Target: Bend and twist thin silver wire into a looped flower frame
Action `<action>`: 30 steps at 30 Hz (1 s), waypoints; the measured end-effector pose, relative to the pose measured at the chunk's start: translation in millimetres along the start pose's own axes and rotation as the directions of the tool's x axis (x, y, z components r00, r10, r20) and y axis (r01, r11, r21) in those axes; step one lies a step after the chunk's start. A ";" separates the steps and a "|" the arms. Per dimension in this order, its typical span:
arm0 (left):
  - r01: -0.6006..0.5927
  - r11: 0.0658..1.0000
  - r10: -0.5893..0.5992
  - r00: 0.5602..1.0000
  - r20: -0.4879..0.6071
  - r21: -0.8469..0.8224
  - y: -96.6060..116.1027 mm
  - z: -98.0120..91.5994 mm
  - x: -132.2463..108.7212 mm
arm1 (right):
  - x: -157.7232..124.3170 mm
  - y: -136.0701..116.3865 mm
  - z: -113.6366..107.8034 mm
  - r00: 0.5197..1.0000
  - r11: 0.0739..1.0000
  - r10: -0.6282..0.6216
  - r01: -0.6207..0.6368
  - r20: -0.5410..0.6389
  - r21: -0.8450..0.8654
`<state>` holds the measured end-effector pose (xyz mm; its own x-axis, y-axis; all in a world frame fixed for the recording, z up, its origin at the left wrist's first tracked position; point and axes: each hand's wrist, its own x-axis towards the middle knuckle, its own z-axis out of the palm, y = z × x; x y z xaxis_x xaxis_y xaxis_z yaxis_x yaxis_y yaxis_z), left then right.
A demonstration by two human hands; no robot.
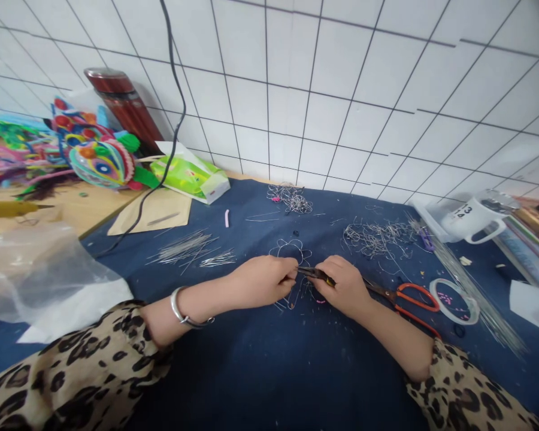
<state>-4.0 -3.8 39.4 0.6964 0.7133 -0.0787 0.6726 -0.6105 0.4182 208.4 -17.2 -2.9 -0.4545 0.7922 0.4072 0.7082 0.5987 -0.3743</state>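
Near the middle of the dark blue cloth, my left hand (266, 280) is closed in a pinch on thin wire (291, 244), whose loops stick up behind the fingers. My right hand (344, 284) is wrapped round a pair of pliers (313, 272) with dark jaws and a bit of yellow on the handle. The jaws point left and reach my left fingertips, where the exact contact is too small to make out. Short wire scraps and small pink bits lie on the cloth just below both hands.
Orange-handled scissors (417, 298) lie right of my right forearm, beside a clear round dish (454, 301) with pink beads. Wire tangles (377, 238), straight wires (184, 246) and long rods (480, 299) surround the hands. A white mug (469, 218), red thermos (126, 108) and green packet (188, 173) stand farther back.
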 end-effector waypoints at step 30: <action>-0.129 0.991 0.129 0.992 -0.013 -0.025 3.9 -7.8 -4.0 | 0.3 2.9 1.1 0.998 0.998 0.046 -0.044 -0.033 0.040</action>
<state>-6.1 -6.3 48.4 0.7739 0.6332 -0.0128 0.5708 -0.6885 0.4474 209.7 -15.1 -4.8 -0.4040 0.8144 0.4166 0.7052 0.5674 -0.4252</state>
